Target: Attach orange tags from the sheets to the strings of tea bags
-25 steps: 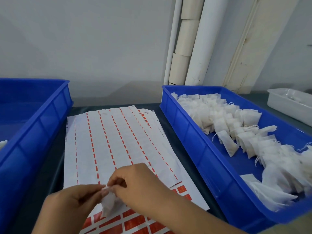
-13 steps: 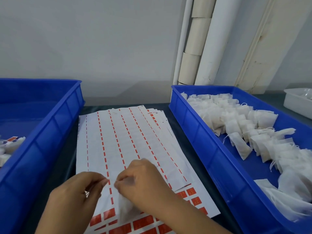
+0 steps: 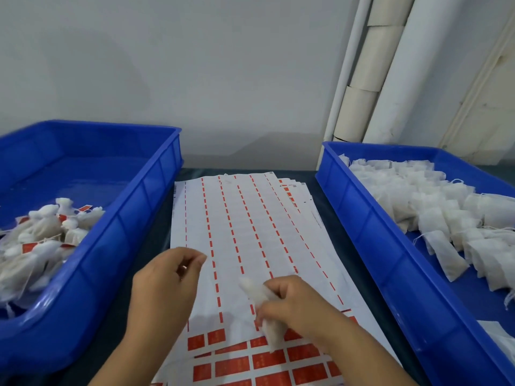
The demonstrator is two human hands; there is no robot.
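Observation:
My right hand (image 3: 295, 307) grips a white tea bag (image 3: 260, 302) over the near part of the tag sheets (image 3: 250, 240). My left hand (image 3: 164, 285) is a little to the left of it, fingers curled, thumb and forefinger pinched together. A small reddish piece, apparently an orange tag (image 3: 182, 270), shows inside those fingers. I cannot make out the string between my hands. The top sheet is mostly stripped, with only thin orange dashes left. Full orange tags (image 3: 259, 362) remain on the sheets at the near edge.
A blue bin (image 3: 119, 246) on the left holds tea bags with orange tags (image 3: 41, 240). A blue bin (image 3: 370, 227) on the right holds several untagged tea bags (image 3: 418, 207). Behind them are a wall and white pipes (image 3: 395, 65).
My hands have drawn apart: the left moved up and left, while the right keeps the tea bag. The view swung left, so the left bin's tagged bags show.

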